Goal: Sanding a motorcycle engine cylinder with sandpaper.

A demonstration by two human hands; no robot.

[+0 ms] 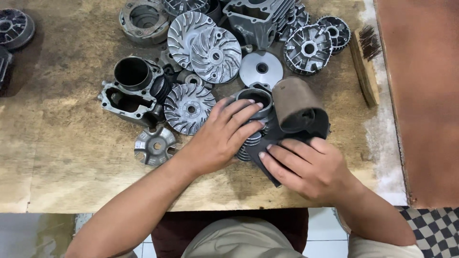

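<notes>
Left hand [222, 138] and right hand [311, 165] meet, fingers [248, 112] spread flat.

A dull grey finned metal cylinder [256, 119] against a curled sheet of rough brown-and-black sandpaper [299, 112]. Matt cast-aluminium finned pulley discs [215, 55] lie on a worn, stained, rough plywood tabletop [62, 143] beside a wooden-handled bristle brush [366, 64].
</notes>
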